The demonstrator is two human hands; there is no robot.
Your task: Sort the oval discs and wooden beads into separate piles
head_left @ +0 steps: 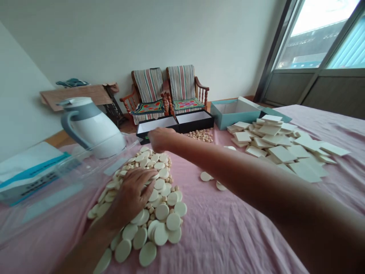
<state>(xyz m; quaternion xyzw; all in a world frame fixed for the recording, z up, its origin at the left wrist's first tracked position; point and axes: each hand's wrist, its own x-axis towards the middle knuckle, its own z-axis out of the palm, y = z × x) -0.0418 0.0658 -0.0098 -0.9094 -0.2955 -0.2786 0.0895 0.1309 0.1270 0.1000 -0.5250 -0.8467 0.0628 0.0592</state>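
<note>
A heap of pale round discs [161, 211], mixed with small beads [174, 188], is spread on the pink cloth [199, 239] directly under the left grip [134, 192]; its long axis is directed away toward two black boxes [156, 124]. Its middle is covered by that grip, whose thumb is held apart from the fingers. The right grip [161, 139] is held past the heap's far end; its fingertips are hidden, so its closure cannot be told. Loose discs [205, 176] are partly hidden by the right forearm [242, 171].
</note>
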